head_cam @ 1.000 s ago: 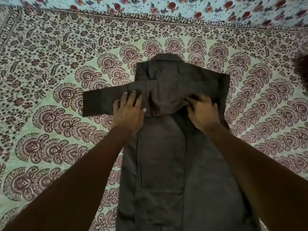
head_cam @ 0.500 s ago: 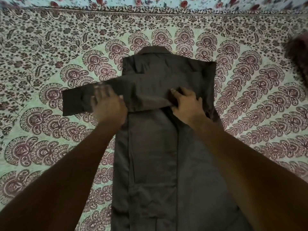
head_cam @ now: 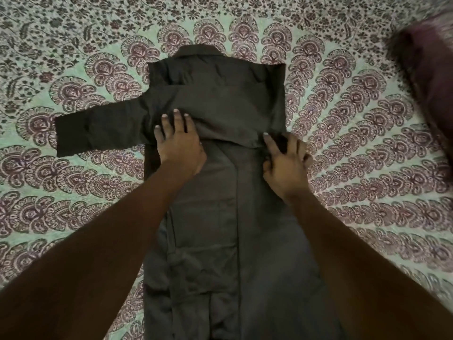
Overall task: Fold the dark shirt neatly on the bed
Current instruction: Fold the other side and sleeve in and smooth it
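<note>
The dark shirt (head_cam: pixel 220 217) lies flat on the patterned bedspread, collar at the far end, its sides folded inward into a long strip. One sleeve (head_cam: pixel 103 130) lies across the chest and sticks out to the left. My left hand (head_cam: pixel 180 146) presses flat on the sleeve where it crosses the shirt's left edge, fingers spread. At the shirt's right edge, just under the sleeve fold, rests my right hand (head_cam: pixel 285 160), its fingers curled over the cloth; whether they pinch it I cannot tell.
The green and maroon patterned bedspread (head_cam: pixel 367 168) stretches around the shirt on all sides. A dark reddish, blurred object (head_cam: pixel 431 77) sits at the far right edge.
My left hand has slid right along the sleeve, from the part overhanging the bed onto the shirt's body. My right hand has shifted toward the shirt's right edge. The view has dipped slightly.
</note>
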Demonstrator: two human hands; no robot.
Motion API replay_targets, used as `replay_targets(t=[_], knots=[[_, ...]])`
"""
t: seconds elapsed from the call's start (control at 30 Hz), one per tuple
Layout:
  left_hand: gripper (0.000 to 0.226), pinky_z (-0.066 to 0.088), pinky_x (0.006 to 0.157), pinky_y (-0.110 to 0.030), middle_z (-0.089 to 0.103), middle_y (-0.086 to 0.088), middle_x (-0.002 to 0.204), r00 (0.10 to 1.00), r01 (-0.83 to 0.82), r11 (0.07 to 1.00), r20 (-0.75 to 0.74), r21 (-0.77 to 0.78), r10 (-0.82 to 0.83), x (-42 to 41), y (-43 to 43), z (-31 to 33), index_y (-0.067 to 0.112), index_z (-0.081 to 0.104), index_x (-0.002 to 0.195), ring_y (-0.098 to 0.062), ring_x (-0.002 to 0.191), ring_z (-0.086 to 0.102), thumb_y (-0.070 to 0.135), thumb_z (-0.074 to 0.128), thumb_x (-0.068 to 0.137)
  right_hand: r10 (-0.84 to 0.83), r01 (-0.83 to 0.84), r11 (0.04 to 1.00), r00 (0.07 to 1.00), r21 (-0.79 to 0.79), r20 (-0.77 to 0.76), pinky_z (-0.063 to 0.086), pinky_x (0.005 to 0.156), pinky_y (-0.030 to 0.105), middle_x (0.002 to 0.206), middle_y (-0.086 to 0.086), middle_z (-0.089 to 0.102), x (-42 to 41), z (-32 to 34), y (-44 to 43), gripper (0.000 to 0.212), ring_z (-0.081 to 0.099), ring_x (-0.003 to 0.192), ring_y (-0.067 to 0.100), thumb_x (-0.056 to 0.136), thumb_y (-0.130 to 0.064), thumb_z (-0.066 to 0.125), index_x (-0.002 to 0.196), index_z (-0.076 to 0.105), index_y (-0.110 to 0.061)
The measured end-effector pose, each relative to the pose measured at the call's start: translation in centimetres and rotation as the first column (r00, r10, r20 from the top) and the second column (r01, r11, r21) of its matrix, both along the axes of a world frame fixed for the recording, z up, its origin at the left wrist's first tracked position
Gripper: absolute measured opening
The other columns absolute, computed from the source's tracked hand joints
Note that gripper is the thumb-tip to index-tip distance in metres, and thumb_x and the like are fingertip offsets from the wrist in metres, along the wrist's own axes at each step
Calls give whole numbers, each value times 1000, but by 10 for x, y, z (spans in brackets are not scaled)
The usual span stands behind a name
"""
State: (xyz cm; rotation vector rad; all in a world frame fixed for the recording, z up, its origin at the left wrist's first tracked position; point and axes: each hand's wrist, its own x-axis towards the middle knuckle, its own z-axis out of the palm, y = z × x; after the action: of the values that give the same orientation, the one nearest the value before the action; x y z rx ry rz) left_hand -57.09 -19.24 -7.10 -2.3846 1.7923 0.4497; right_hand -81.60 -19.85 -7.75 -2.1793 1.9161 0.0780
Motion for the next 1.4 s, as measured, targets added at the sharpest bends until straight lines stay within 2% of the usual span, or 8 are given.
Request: replay_targets(t=[0.17, 0.37, 0.57, 0.7, 0.77, 0.87, 1.1, 1.4], knots=[[65, 23, 120, -58, 6, -1, 173, 913, 407, 913, 3, -10, -407, -27, 23, 0, 29, 10, 164, -27, 158, 12, 40, 37, 105, -301, 304, 953, 943, 0, 146, 49, 97, 57, 141, 22, 38, -24, 10, 47, 74, 42, 127, 44, 84, -20, 62, 152, 35, -13], [72, 14, 123, -63, 5, -7, 173, 1000, -5, 991, 13, 134, 3, -33, 16, 6, 14, 11, 164, -39, 158, 6, 40, 42, 104, -244, 231, 970, 945, 82, 219, 55, 92, 49, 134, 17, 42, -60, 9, 95, 64, 54, 117, 39, 85, -16, 70, 144, 45, -14], [64, 44, 106, -54, 44, -17, 148, 960, 141, 965, -206, -221, -188, -91, 75, 18, 9, 33, 155, -38, 132, 46, 24, 55, 97, -330, 323, 944, 908, 69, 259, 57, 82, 46, 123, 15, 45, -82, 14, 149, 51, 54, 112, 40, 83, -16, 67, 132, 53, -12], [56, 56, 86, -44, 68, -11, 98, 540, -66, 995, -841, -78, -30, -157, 148, 15, 37, 37, 154, -25, 86, 67, 23, 57, 103, -281, 247, 956, 928, 159, 245, 55, 85, 45, 125, 15, 46, -91, 27, 187, 54, 58, 105, 38, 81, -7, 66, 133, 53, -9], [49, 57, 85, -45, 67, -12, 96, 368, -115, 991, -923, 73, 110, -184, 176, 14, 58, 40, 144, -18, 84, 67, 29, 53, 106, -145, 67, 970, 931, 236, 334, 56, 88, 44, 128, 13, 46, -94, 33, 208, 65, 59, 104, 35, 75, -4, 66, 138, 53, -11], [20, 57, 95, -52, 70, 0, 101, 288, -251, 942, -912, 222, 291, -210, 201, 12, 42, 68, 115, -16, 93, 69, 35, 55, 102, 8, -133, 959, 895, 250, 447, 56, 88, 40, 126, 10, 52, -102, 36, 237, 60, 61, 105, 30, 76, -15, 63, 136, 59, -13], [29, 56, 101, -49, 76, -2, 112, 302, -542, 793, -817, 278, 492, -238, 229, 15, 35, 74, 103, -26, 111, 70, 39, 64, 76, -437, 412, 897, 777, 159, 454, 51, 87, 40, 114, 17, 56, -145, 29, 299, 24, 56, 103, 34, 101, -20, 55, 116, 66, -5], [58, 40, 87, -20, 70, -9, 121, 524, -512, 788, -603, 341, 602, -286, 271, 27, 21, 59, 128, -22, 117, 64, 39, 83, 78, -395, 200, 907, 710, 371, 583, 57, 95, 36, 109, 7, 77, -185, 29, 321, 20, 71, 98, 21, 94, -3, 68, 111, 78, -10]])
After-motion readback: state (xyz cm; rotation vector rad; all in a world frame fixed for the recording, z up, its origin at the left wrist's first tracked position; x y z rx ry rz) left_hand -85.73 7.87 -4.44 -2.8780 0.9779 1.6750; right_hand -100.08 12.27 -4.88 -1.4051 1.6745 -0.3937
